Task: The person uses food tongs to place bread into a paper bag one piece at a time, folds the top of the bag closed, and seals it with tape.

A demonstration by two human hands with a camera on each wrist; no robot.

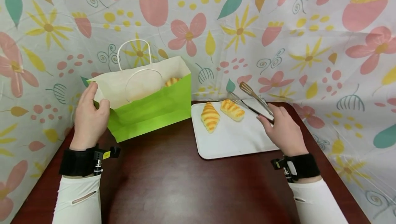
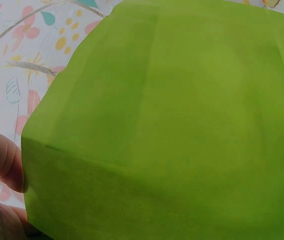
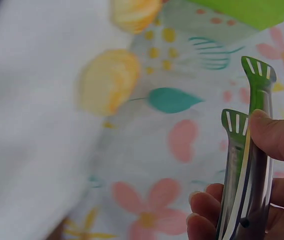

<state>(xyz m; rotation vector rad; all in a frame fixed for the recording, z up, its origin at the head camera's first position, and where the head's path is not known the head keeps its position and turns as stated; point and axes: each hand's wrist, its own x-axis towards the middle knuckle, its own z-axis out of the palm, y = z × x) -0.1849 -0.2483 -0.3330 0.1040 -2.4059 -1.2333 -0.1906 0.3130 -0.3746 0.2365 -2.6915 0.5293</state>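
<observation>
At the left, a bright green paper bag (image 1: 151, 107) with a white inside and white loop handles stands open at the top. My left hand (image 1: 91, 115) grips its left side edge; the bag fills most of the left wrist view. Part of a striped bread (image 1: 172, 81) shows inside the bag. My right hand (image 1: 286, 131) holds metal tongs (image 3: 247, 165) above the tray, their slotted ends apart with nothing between them. Below and left of the tongs, a striped croissant (image 1: 210, 117) and an oblong pastry (image 1: 232, 110) lie on the white tray (image 1: 235, 145).
The dark reddish-brown table (image 1: 185, 189) carries the bag and tray. A white cloth with a floral print (image 1: 210, 18) hangs close behind them and along both sides. The bag's right end stands near the tray's left edge.
</observation>
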